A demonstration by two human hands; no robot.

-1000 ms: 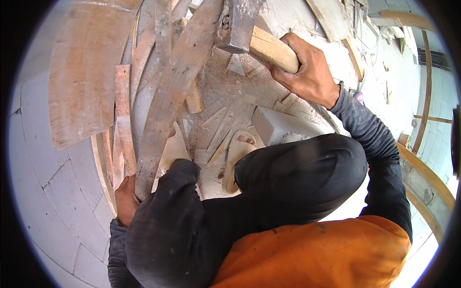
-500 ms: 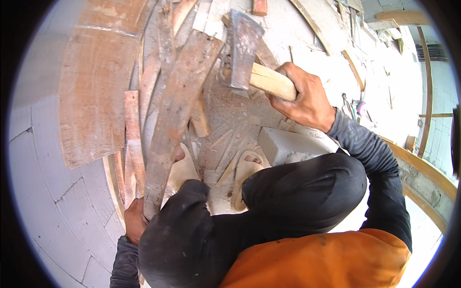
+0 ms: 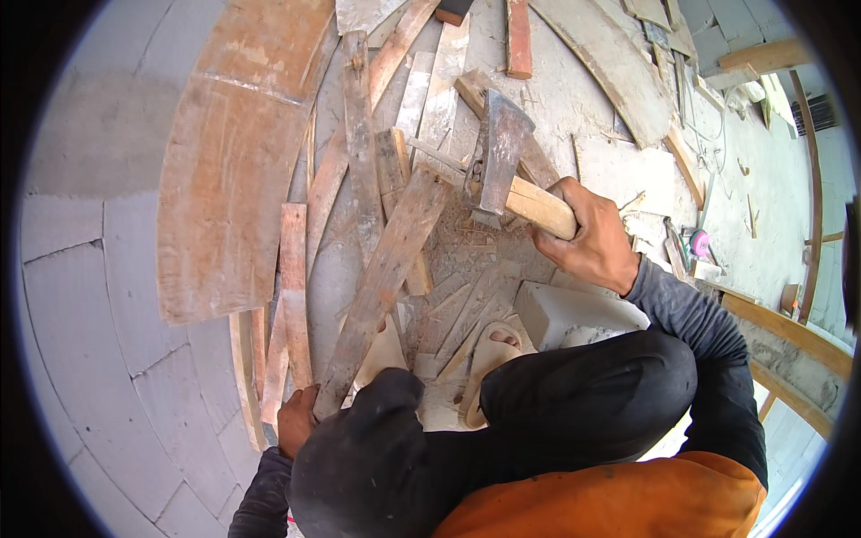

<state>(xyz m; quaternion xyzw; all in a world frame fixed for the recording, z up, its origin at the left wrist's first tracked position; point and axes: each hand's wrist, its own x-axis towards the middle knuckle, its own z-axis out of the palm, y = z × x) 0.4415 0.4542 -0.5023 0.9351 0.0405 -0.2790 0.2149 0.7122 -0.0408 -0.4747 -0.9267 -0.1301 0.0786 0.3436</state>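
Note:
My right hand (image 3: pixel 592 238) is closed around the short pale wooden handle (image 3: pixel 542 208) of a hatchet. Its worn grey steel head (image 3: pixel 499 157) is held up beside the far end of a weathered wooden board (image 3: pixel 386 278); whether they touch I cannot tell. The board slants from my left knee up toward the middle of the view. At its near end, my left hand (image 3: pixel 296 421) is closed on it, partly hidden by the knee. A pale concrete block (image 3: pixel 574 314) sits below my right forearm, next to my sandalled foot.
Scrap boards and splinters cover the floor ahead. A large brown plywood sheet (image 3: pixel 224 197) leans along the grey block wall (image 3: pixel 99 305) at left. A reddish wood piece (image 3: pixel 518 40) and a curved board (image 3: pixel 610 72) lie farther off. Pliers-like tools and a pink round object (image 3: pixel 699 242) lie at right.
The view has shifted, moving the scene down and right in the picture. The board's far end has come lower and nearer, while the hatchet head now stands higher relative to it. Both hands keep their grip.

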